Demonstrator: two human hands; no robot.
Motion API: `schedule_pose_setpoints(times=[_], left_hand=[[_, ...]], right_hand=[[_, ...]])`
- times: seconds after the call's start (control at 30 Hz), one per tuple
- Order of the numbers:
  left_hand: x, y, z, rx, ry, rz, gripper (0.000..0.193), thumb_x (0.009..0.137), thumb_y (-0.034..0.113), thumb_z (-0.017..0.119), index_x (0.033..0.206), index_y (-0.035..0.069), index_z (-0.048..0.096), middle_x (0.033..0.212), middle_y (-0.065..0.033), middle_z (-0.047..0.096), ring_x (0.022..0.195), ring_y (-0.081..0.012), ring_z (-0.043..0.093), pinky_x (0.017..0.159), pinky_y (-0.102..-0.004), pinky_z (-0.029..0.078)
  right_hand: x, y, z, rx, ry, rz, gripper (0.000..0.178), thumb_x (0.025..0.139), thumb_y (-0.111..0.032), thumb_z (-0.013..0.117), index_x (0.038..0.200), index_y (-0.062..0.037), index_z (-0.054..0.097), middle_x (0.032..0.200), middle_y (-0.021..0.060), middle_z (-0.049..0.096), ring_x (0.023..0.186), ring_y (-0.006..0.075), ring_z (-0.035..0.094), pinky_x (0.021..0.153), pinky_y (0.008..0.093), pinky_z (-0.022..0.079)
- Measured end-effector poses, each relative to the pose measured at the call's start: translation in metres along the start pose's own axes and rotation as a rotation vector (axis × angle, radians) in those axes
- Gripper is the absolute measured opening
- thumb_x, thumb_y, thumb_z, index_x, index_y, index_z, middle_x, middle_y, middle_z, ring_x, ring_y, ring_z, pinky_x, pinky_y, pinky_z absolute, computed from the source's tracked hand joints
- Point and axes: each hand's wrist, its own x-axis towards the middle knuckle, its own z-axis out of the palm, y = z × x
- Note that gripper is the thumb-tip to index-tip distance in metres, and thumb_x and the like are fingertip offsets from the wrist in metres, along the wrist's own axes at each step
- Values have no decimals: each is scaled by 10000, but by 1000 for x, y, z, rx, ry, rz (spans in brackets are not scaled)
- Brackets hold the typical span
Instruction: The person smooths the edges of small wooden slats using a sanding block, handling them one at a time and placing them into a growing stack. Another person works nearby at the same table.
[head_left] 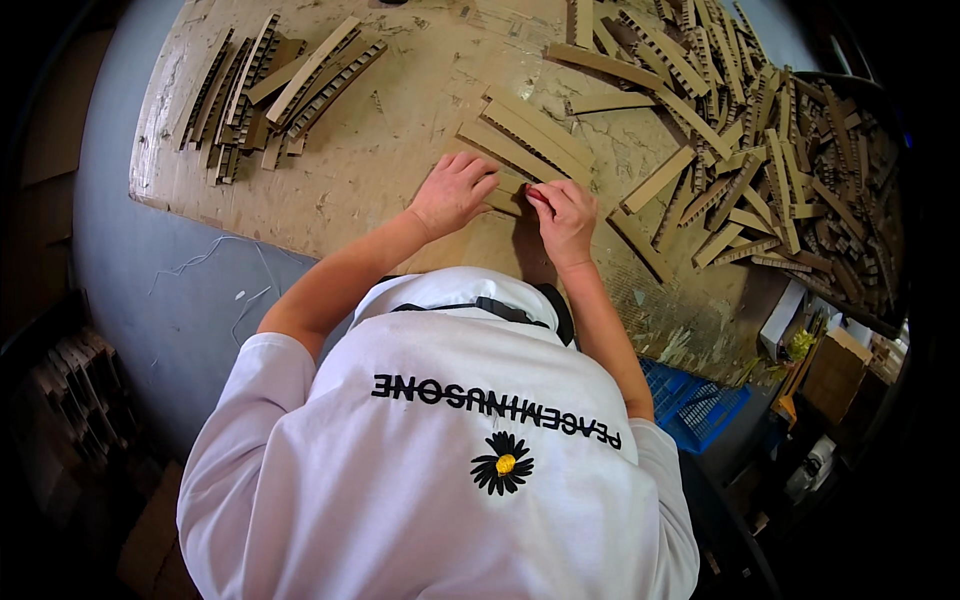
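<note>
My left hand [455, 193] rests with bent fingers on the end of a short cardboard strip [508, 194], holding it down on the cardboard-covered table. My right hand [565, 222] is closed around a small red-handled tool [537, 193] at the strip's right end; the tool's working end is too small to make out. Just beyond my hands lie two longer honeycomb cardboard strips [545, 132], side by side and slanting, with dark open cells along their edges.
Several strips stand stacked on edge in a bundle [285, 85] at the far left. A large loose pile of strips [730, 130] covers the right side, spilling from a dark container [870, 190]. A blue plastic crate [700, 405] sits below the table's right front edge.
</note>
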Motion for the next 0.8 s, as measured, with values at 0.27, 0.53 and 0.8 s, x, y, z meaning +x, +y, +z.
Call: schedule_pose_setpoints(times=[0.27, 0.53, 0.8], left_hand=[[0, 0, -1, 33, -13, -23, 707, 747, 302, 877, 1353, 97, 576, 1463, -94, 534, 1350, -329, 488, 1095, -503, 413], [23, -10, -23, 186, -261, -20, 1014, 790, 556, 819, 1542, -18, 452, 1704, -154, 311, 1615, -370, 187, 1308, -584, 141], [19, -12, -15, 223, -283, -29, 986, 834, 592, 770, 1553, -9, 462, 1725, -159, 264, 1619, -357, 175, 1304, -586, 146]], right_hand=[[2, 5, 0, -49, -38, -59, 141, 794, -200, 855, 898, -175, 763, 930, -37, 693, 898, 211, 662, 801, 400, 441], [0, 7, 0, -49, -20, -81, 167, 783, -193, 860, 918, -179, 763, 941, -39, 698, 911, 201, 668, 809, 394, 437], [15, 3, -10, 190, -39, 115, 151, 787, -156, 858, 911, -132, 776, 914, 0, 706, 865, 233, 673, 766, 401, 472]])
